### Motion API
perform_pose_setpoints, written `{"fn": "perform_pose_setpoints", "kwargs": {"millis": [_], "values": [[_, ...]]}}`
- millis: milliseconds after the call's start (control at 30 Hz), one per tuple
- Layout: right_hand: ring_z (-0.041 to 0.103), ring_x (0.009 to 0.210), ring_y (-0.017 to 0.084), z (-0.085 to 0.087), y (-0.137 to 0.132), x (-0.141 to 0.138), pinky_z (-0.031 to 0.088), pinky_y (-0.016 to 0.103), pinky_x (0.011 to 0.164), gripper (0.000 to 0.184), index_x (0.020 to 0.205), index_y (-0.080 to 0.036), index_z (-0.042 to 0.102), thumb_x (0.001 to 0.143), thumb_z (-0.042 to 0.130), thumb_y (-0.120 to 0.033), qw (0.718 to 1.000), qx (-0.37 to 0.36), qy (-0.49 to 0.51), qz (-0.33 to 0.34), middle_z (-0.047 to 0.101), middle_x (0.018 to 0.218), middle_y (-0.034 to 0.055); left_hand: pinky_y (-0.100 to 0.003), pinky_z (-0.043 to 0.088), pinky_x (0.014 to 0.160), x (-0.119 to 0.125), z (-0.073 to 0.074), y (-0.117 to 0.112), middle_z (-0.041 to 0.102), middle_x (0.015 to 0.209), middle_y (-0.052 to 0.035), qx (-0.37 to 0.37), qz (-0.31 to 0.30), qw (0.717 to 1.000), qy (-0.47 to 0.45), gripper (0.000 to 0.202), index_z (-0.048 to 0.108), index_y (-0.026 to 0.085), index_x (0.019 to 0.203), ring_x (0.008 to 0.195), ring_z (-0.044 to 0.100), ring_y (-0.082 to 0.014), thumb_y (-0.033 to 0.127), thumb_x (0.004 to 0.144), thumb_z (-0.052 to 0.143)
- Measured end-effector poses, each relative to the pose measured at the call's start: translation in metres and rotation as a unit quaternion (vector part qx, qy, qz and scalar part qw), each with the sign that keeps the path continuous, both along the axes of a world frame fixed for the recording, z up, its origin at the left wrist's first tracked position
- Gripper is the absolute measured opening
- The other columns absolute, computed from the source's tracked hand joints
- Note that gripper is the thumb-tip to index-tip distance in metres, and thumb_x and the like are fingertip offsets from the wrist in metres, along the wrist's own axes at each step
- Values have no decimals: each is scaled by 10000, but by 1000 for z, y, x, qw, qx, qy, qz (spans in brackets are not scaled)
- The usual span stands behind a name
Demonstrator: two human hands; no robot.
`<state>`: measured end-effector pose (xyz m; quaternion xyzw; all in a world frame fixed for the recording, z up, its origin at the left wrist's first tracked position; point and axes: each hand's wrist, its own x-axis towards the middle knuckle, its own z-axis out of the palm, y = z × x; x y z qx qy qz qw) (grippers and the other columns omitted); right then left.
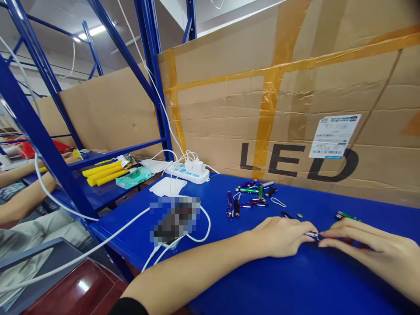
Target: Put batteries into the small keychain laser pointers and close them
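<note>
My left hand (284,236) rests low over the blue table, its fingers closed on a small dark keychain flashlight (311,235). My right hand (377,249) pinches the other end of the same piece between thumb and fingertips. Just beyond my left hand lie a slim black part (287,215) and a small round disc (299,215). Behind my right fingers shows a green and black tube (348,216), partly hidden. Farther back is a loose pile of keychain flashlights (249,191) in purple, green, black and silver, several with clips. A lone silver carabiner clip (278,201) lies beside them.
A white power strip (187,172) with plugged chargers stands at the back left; white cables run across the table. A pixelated dark object (175,221) lies left of my forearm. Cardboard (223,113) walls the back. At left, another person's arm (29,199) reaches near yellow tubes (103,173).
</note>
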<state>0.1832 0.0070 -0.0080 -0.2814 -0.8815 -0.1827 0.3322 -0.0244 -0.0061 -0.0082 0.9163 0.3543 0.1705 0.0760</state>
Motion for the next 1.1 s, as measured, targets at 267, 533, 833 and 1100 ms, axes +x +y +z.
{"fn": "perform_pose_setpoints", "kwargs": {"millis": [267,533,833,1100], "values": [[650,643,131,-2,-2,-8,502,205,563,307,655,-296,663,813,486,-490,1000,7,8,10,660,670,-48,-293,467,814,-5,1,0,601,1111,-40,-29,-20,999,4,215,454,203,1107,1024,575,-194,271,925,362],[610,579,116,7,-18,-20,480,193,554,252,649,-236,662,821,542,-376,990,-103,41,83,641,646,-2,-252,459,667,-13,-2,-5,636,978,-31,-28,-61,998,-9,143,420,202,1038,883,621,-194,264,914,383],[584,603,84,8,-26,-9,409,180,520,217,753,-233,643,884,471,-249,981,-150,-39,118,625,757,-1,-240,420,614,-9,0,-16,630,908,-57,23,-99,994,32,25,421,183,888,844,623,-198,199,894,403],[573,628,98,17,-26,-8,389,212,553,243,842,-194,596,926,368,-194,983,-69,-134,108,613,783,13,-244,436,636,-8,6,-15,632,938,-41,-64,-70,995,16,71,396,190,923,853,626,-204,254,915,369]]}}
